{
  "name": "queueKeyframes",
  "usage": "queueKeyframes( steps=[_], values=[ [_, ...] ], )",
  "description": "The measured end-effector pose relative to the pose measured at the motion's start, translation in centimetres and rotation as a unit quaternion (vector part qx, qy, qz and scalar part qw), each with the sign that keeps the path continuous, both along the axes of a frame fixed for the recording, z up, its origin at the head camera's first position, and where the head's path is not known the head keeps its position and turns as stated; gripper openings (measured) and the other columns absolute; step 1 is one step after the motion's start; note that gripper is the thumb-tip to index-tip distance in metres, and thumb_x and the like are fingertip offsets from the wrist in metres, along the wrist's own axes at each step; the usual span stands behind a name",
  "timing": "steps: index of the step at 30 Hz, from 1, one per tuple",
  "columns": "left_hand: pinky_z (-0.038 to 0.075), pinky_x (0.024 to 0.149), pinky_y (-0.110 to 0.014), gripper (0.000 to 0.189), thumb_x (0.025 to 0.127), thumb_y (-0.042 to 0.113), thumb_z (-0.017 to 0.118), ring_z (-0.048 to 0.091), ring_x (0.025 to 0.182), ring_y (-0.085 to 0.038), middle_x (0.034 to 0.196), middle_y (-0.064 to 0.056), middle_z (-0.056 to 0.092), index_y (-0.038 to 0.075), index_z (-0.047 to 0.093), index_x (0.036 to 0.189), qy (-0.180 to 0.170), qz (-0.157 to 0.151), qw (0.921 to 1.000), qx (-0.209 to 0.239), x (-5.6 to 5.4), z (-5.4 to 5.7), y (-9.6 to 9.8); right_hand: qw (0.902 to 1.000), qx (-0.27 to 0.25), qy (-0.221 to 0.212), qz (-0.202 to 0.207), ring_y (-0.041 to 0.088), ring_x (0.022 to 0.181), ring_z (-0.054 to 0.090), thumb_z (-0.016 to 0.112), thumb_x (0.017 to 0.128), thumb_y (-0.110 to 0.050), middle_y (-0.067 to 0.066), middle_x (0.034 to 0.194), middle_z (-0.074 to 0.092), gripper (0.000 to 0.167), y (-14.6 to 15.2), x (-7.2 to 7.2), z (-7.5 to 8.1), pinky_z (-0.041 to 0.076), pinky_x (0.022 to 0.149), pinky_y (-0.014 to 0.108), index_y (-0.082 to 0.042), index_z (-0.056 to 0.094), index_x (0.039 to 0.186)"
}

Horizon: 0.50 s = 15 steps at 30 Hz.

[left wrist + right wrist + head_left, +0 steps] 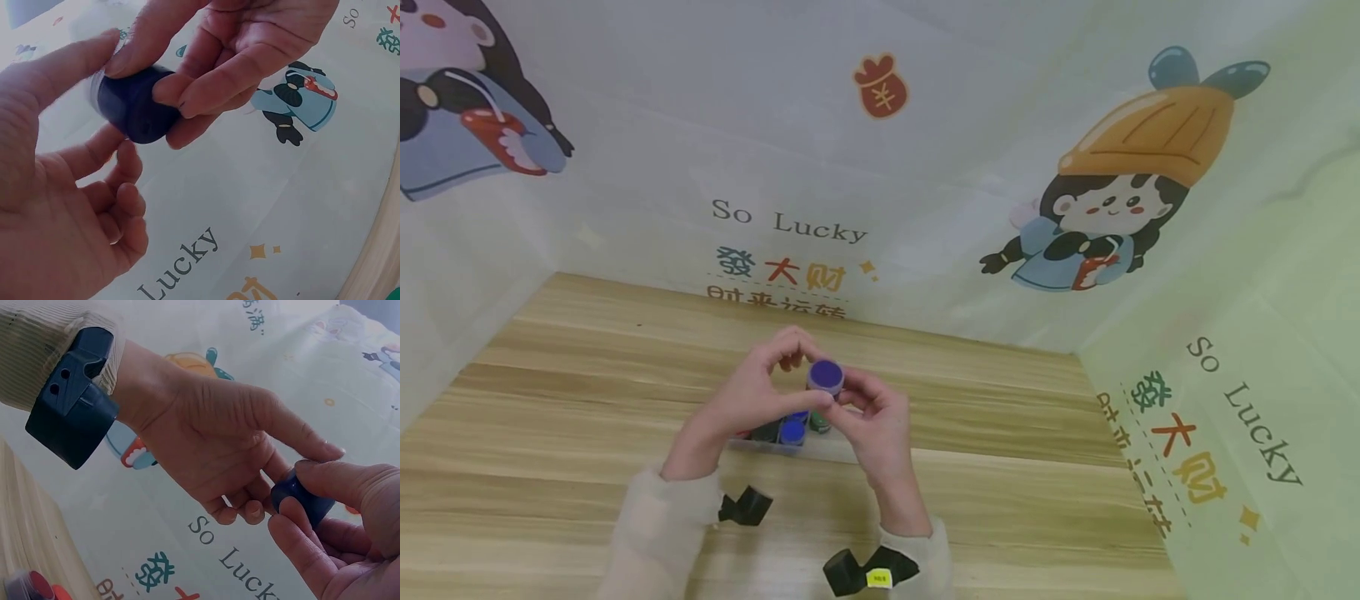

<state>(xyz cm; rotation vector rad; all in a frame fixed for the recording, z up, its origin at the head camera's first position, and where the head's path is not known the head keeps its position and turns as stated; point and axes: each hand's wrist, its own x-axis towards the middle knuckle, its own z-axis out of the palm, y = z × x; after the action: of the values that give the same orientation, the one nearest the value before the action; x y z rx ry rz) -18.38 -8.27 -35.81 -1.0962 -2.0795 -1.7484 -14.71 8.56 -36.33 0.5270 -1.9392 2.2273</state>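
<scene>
A small round paint jar [826, 377], dark blue with a clear rim, is held up between the two hands. My right hand [880, 425] pinches its body between thumb and fingers, plainest in the right wrist view. The left hand [752, 392] has its thumb and index finger around the jar's clear-rimmed end, while its other fingers curl loosely. In the left wrist view the blue jar [134, 106] lies tilted on its side. Below the hands, a clear tray [767, 446] with several coloured jars is partly hidden.
A blue jar [792, 431] and a green jar [820, 421] sit at the tray on the wooden tabletop [1015, 500]. Pale printed cloth [970, 208] walls the table's back and sides. Black camera mounts [754, 506] protrude from both wrists.
</scene>
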Motion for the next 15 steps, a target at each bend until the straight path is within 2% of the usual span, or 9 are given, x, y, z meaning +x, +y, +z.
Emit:
queueKeyframes(
  steps=[3,5,7,11,13,15],
  values=[
    [0.032,0.076,-0.033,0.032,0.081,0.004,0.07,0.043,0.088,-0.017,0.099,-0.003,0.056,0.001,0.063,0.112,-0.004,-0.023,0.9997,-0.006,0.09,0.03,-0.17,1.0,-0.004,0.003,0.003,0.005,0.072,0.058,0.066,0.077,0.014,0.004,0.091,0.065,0.03,0.0,-0.05,-0.17,0.051,0.064,0.019,0.017,0.059,0.106],
    [0.033,0.077,-0.033,0.032,0.082,0.002,0.068,0.044,0.089,-0.016,0.101,-0.003,0.057,0.0,0.063,0.114,-0.006,-0.028,0.9996,-0.006,0.08,-0.03,-0.25,1.0,-0.004,0.004,0.003,0.005,0.072,0.058,0.067,0.077,0.013,0.003,0.09,0.065,0.03,0.02,-0.05,-0.23,0.051,0.064,0.018,0.017,0.059,0.106],
    [0.033,0.076,-0.033,0.028,0.08,0.001,0.07,0.044,0.087,-0.016,0.098,-0.003,0.057,0.002,0.065,0.108,-0.01,-0.019,0.9998,-0.004,0.1,-0.02,-0.18,1.0,-0.006,0.004,0.003,0.005,0.072,0.058,0.066,0.077,0.013,0.003,0.09,0.065,0.03,-0.01,-0.03,-0.25,0.051,0.064,0.018,0.018,0.059,0.106],
    [0.031,0.071,-0.031,0.029,0.074,0.005,0.078,0.041,0.081,-0.016,0.091,0.0,0.055,0.011,0.062,0.097,-0.008,0.026,0.9995,-0.018,0.32,0.06,0.25,1.0,-0.007,0.0,-0.001,0.005,0.072,0.058,0.064,0.078,0.015,0.01,0.093,0.065,0.03,-0.06,0.07,-0.31,0.052,0.065,0.02,0.019,0.058,0.106],
    [0.031,0.072,-0.031,0.032,0.075,0.008,0.077,0.041,0.084,-0.016,0.093,0.0,0.053,0.01,0.062,0.103,-0.003,0.029,0.9992,-0.026,0.5,0.15,0.3,1.0,-0.008,-0.003,-0.002,0.005,0.072,0.058,0.064,0.078,0.015,0.01,0.093,0.065,0.03,-0.06,0.11,-0.36,0.052,0.065,0.02,0.018,0.058,0.107],
    [0.033,0.074,-0.032,0.034,0.079,0.007,0.074,0.043,0.088,-0.015,0.097,-0.001,0.053,0.005,0.061,0.11,-0.002,0.017,0.9995,-0.028,0.59,0.14,0.16,1.0,-0.006,-0.003,-0.002,0.005,0.072,0.058,0.065,0.078,0.014,0.007,0.093,0.065,0.03,-0.04,0.14,-0.38,0.051,0.065,0.019,0.018,0.058,0.107]
  ],
)
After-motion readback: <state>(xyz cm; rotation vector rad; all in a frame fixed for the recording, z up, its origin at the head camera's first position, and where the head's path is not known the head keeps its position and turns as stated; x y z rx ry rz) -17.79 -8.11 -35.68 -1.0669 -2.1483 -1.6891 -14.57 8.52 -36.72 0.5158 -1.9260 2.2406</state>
